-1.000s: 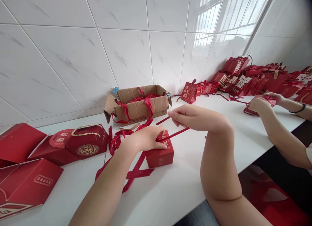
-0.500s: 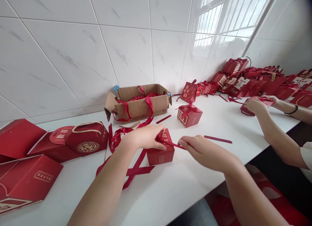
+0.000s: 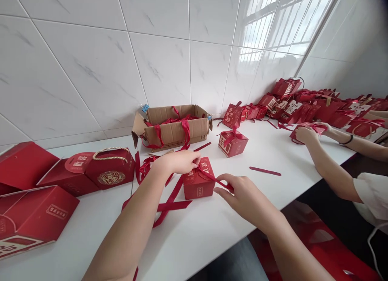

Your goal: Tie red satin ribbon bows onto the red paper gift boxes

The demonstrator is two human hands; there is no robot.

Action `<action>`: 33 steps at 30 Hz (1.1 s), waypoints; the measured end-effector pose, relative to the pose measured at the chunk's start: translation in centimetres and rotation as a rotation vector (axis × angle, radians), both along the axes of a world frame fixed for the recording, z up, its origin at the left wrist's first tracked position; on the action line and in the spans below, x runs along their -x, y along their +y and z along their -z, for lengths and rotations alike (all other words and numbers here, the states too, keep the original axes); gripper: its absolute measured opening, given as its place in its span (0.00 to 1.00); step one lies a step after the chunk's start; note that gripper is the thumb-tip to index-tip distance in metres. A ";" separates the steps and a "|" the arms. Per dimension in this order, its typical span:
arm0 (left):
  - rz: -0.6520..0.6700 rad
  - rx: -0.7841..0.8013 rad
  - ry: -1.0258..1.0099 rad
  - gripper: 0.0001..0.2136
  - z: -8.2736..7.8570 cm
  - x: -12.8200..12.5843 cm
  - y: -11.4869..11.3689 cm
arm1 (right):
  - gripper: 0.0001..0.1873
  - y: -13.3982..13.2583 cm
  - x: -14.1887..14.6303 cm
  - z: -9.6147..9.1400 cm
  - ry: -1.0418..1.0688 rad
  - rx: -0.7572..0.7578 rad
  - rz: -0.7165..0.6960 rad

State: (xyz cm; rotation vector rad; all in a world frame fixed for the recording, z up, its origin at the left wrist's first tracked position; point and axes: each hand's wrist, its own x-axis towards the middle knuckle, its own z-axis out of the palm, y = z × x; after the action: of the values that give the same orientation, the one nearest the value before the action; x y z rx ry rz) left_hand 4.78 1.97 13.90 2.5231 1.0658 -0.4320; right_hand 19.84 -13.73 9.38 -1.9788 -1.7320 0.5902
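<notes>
A small red gift box [image 3: 198, 188] with pale lettering stands on the white table in front of me. A dark red ribbon [image 3: 209, 176] crosses its lid. Over the lid's left back corner, my left hand [image 3: 183, 161] is closed, its fingertips pinching the ribbon. My right hand [image 3: 242, 194] is just right of the box, the ribbon's other end running in under its curled fingers while the thumb points toward the box. Behind stands another red gift box [image 3: 233, 142] with a ribbon bow on top.
Loose ribbons trail from an open cardboard box [image 3: 176, 133] by the tiled wall. Larger red boxes [image 3: 110, 172] stand at left. A dark red strip [image 3: 265, 171] lies to the right. A co-worker's hands [image 3: 309, 132] handle a red box before a heap of red boxes [image 3: 318, 107].
My left hand has lifted off the lid's front toward its back left corner, uncovering the lettering. My right hand has turned and its thumb has come nearer the box. The view has shifted slightly.
</notes>
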 end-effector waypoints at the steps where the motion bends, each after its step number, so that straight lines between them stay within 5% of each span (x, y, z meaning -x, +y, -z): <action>1: -0.007 -0.003 -0.005 0.05 0.1 0.0 0.0 | 0.12 0.2 0.1 -0.1 -0.039 -0.005 0.020; 11: -0.072 -0.016 -0.021 0.03 0.7 0.5 0.2 | 0.10 2.0 -0.1 -1.1 -0.156 -0.189 0.086; 23: -0.137 -0.030 -0.053 0.05 0.0 0.3 -0.7 | 0.10 1.0 3.1 1.0 -0.061 -0.202 -0.029; 33: -0.144 -0.074 -0.078 0.05 0.1 0.2 -0.6 | 0.12 0.4 2.9 2.1 0.021 -0.225 -0.058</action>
State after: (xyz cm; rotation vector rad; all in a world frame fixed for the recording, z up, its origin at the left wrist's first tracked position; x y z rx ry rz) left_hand 4.61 1.36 13.81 2.4828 1.2440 -0.2570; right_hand 16.96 -13.32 7.29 -1.7675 -1.7635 0.4135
